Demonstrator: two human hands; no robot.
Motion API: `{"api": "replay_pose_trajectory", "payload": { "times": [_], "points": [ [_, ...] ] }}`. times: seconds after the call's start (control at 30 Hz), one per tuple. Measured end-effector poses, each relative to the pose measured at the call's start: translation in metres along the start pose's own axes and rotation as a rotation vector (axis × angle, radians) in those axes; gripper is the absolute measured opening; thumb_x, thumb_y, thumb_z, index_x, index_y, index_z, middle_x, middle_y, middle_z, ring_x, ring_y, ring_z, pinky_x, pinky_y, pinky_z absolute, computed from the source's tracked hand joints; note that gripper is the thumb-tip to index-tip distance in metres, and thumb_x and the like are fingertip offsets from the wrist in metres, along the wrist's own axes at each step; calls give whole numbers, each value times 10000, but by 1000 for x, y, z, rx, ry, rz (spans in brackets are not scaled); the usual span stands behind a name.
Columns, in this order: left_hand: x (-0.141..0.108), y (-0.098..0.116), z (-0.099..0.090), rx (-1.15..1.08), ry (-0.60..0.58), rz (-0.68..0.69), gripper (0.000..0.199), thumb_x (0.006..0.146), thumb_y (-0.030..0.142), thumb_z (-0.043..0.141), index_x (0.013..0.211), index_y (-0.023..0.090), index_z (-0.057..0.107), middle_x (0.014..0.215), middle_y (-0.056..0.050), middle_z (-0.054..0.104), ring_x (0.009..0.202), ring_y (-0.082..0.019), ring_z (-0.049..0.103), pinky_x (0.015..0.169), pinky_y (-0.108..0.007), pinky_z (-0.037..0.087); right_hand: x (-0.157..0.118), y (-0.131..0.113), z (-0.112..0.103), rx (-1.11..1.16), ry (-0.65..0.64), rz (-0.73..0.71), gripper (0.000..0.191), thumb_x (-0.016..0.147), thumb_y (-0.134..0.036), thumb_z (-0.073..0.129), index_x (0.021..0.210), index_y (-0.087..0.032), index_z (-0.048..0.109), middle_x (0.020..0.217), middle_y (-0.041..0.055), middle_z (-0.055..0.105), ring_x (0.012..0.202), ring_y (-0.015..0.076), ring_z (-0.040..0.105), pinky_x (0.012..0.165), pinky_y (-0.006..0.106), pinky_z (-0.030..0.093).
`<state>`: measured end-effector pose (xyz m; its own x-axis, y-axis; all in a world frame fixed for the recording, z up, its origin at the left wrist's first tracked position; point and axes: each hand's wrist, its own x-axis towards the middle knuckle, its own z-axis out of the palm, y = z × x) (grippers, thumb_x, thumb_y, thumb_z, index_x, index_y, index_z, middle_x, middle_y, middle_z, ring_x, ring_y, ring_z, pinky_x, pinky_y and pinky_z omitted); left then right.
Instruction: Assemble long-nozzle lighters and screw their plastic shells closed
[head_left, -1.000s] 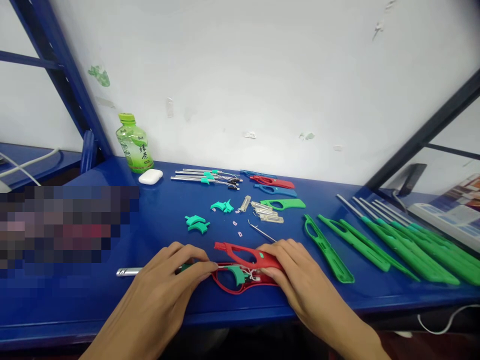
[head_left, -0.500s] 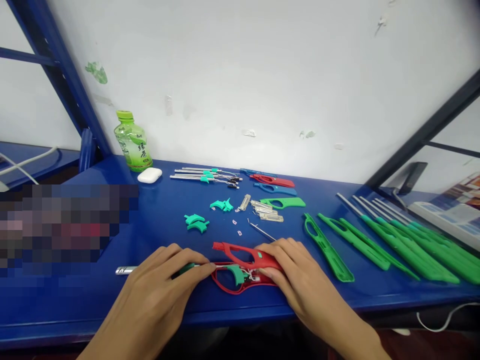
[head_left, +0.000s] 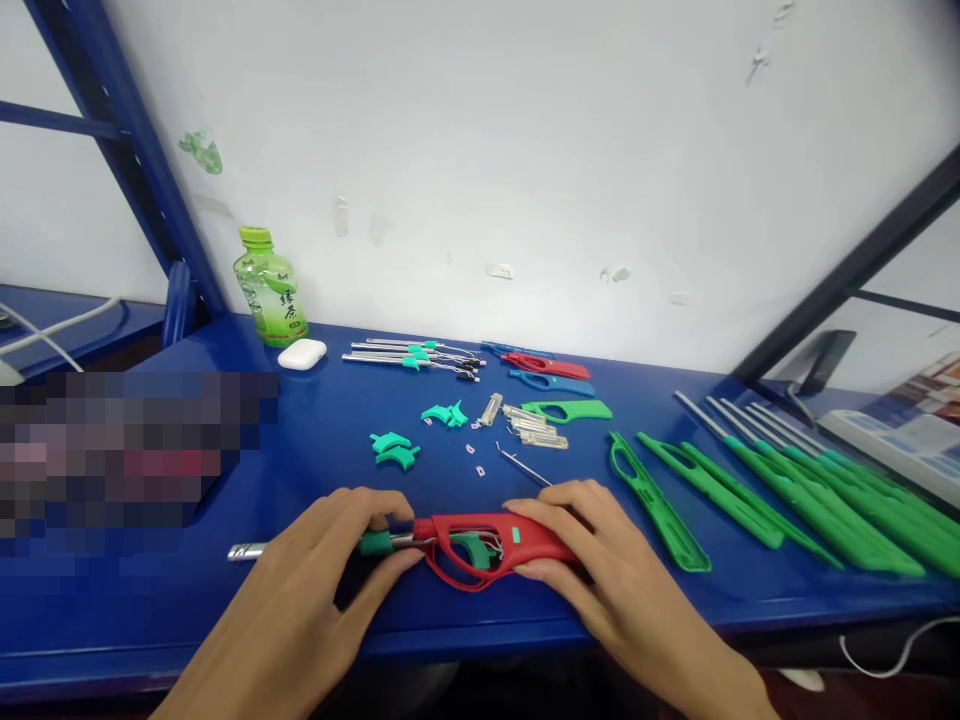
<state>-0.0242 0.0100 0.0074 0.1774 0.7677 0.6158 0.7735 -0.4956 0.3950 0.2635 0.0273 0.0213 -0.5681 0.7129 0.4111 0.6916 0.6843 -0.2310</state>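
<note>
On the table (head_left: 322,420), a closing-up step seems in hand; the next move likely calls for aligned edges and even pressure. At the red lighter casing's (head_left: 538,538) front, the left hand (head_left: 319,550) arches palm-down, narrowly pinching that end; at its rear, the right hand (head_left: 606,545) grips it, thumb nearside. A green trigger (head_left: 475,550) shows inside.

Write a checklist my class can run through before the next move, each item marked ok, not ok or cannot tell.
1. Right hand grips the near red shell: ok.
2. Left hand at the shell's front end: ok.
3. Trigger between the halves: ok.
4. Halves lined up: not ok, the lower loop shows below the upper.
5. Wires clear of the seam: cannot tell, partly covered.
</note>
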Motion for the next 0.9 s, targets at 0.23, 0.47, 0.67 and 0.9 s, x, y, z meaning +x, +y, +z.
{"api": "replay_pose_trajectory", "payload": {
  "times": [0.23, 0.47, 0.67, 0.9],
  "points": [
    [2, -2, -2, 36, 9, 193, 224, 1124, 400, 496, 1261, 344, 663, 1122, 68, 775, 1002, -144, 728, 936, -274, 553, 2, -5, -1, 15, -81, 12, 329, 1112, -430, 522, 1418, -319, 572, 1202, 58, 669, 1062, 253, 659, 1011, 483, 534],
    [3, -4, -2, -48, -24, 199, 209, 1106, 282, 522, 1147, 307, 726, 1083, 53, 776, 984, -140, 715, 914, -265, 557, 2, -3, 1, 8, -139, 31, 356, 1102, -443, 542, 1437, -326, 568, 1235, 52, 665, 1129, 261, 666, 1114, 554, 493],
    [2, -5, -2, -68, -37, 176, 179, 1089, 266, 560, 1136, 318, 725, 1086, 65, 774, 992, -135, 712, 922, -269, 551, 2, -5, -1, -44, -126, 11, 407, 1122, -473, 466, 1468, -302, 595, 1237, 79, 683, 1119, 261, 689, 1083, 530, 543],
    [1, -4, -3, -56, -26, 183, 161, 1088, 265, 561, 1125, 308, 712, 1086, 71, 776, 1001, -129, 712, 941, -263, 540, 2, -6, 0, -57, -138, -5, 422, 1149, -409, 403, 1524, -290, 556, 1245, 89, 677, 1133, 261, 684, 1113, 565, 521]
  ]
}}
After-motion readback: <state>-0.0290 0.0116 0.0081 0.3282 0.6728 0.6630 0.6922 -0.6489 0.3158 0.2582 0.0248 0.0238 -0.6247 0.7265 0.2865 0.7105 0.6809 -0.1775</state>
